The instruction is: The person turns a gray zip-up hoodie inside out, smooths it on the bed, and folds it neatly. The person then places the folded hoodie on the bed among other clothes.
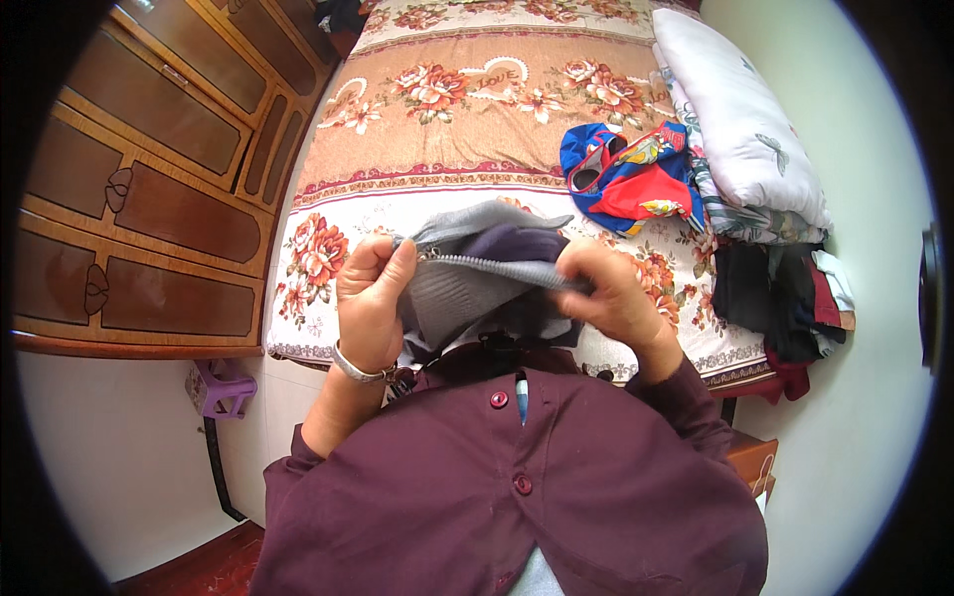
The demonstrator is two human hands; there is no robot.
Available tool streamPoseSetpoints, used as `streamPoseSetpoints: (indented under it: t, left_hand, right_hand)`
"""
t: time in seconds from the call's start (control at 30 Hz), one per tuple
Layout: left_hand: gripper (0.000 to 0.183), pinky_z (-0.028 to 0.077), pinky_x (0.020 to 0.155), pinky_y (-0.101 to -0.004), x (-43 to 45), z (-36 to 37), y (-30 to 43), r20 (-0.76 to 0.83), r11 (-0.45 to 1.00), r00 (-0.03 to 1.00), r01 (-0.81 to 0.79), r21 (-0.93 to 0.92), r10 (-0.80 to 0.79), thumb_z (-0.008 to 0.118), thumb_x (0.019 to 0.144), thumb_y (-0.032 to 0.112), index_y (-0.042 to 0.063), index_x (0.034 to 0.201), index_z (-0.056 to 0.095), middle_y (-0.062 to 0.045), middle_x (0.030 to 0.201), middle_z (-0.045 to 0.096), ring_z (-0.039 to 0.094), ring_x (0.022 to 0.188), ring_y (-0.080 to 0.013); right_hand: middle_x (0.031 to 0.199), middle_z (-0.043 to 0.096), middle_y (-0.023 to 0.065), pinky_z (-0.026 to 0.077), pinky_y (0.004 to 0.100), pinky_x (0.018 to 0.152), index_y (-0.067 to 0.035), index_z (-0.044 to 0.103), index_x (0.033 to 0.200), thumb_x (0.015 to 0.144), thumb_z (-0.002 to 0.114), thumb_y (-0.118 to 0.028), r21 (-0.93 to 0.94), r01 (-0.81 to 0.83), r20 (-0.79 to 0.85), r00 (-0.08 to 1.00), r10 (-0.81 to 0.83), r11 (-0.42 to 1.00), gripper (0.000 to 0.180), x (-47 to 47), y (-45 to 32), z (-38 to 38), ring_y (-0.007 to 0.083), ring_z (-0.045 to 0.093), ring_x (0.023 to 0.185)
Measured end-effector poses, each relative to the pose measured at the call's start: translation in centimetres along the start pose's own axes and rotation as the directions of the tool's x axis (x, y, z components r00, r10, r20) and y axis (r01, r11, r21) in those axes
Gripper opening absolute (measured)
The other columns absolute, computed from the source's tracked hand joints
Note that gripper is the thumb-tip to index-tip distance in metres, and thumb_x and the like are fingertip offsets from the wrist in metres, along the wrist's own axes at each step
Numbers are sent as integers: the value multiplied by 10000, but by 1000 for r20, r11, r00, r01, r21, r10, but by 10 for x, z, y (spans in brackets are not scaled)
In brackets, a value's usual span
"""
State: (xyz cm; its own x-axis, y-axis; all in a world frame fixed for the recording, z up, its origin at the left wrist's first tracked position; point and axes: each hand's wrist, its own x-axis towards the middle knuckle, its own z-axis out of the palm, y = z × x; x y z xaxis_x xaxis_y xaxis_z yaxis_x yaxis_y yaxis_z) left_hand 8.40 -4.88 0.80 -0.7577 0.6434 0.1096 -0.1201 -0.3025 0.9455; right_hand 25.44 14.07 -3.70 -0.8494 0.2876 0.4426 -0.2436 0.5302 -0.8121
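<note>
Held up between both hands is a grey knit garment with a zipper [455, 294], close in front of my body over the near end of the bed. My left hand [376, 294] pinches its upper left edge between thumb and fingers, beside the zipper's end. At the opposite end, my right hand [607, 287] grips a darker part of the edge; its fingertips are slightly blurred. A dark purple inner layer [514, 242] shows in the garment's opening. The lower part of the garment is partly hidden by its own folds and my maroon shirt [447, 462].
A floral bedspread [492, 153] covers the bed. On its right lie a blue and red garment [633, 179], a folded white quilt [745, 127] and a pile of dark clothes [782, 294]. Wooden wardrobe doors [182, 201] line the left, with a purple plastic stool [231, 391] below them.
</note>
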Motion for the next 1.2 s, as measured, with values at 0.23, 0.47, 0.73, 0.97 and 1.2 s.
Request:
streamPoseSetpoints:
  t: [0.23,0.47,0.73,0.97,1.2]
  left_hand:
    - [12,372,605,-178,-18,0,-34,126,935,927,355,3,-352,598,871,62,66,859,598,48,773,573,473,686,-25]
    - [12,369,595,-176,-17,-1,-39,142,936,926,352,13,-350,606,865,60,65,871,597,45,770,576,478,681,-27]
    - [23,369,583,-164,-20,-3,-51,106,939,933,344,21,-344,609,864,60,68,885,606,50,791,588,487,677,-19]
    - [30,394,659,-192,-21,3,-47,131,924,915,381,25,-381,574,881,46,49,870,602,33,781,575,488,715,-37]
    - [26,410,616,-179,-22,-2,-54,126,939,936,309,150,-328,620,858,53,54,836,605,52,793,586,499,716,-18]
  right_hand:
    - [680,475,-67,398,218,585,-43,564,867,951,494,-254,519,-585,408,810,421,623,238,-38,47,66,30,430,658]
    - [803,536,24,418,253,605,-37,577,1049,842,638,-172,369,-381,68,921,384,848,255,-24,48,87,92,483,704]
    - [1258,493,92,357,315,1004,-20,323,1353,870,603,-126,820,-331,153,913,379,466,568,-9,23,86,160,455,1168]
    - [1063,596,4,407,254,925,-21,567,1132,874,589,-63,845,-454,342,865,367,283,262,-12,21,76,101,528,1022]
    - [891,616,8,451,241,753,-17,602,928,871,597,-93,670,-480,279,869,408,566,96,-13,18,71,80,557,843]
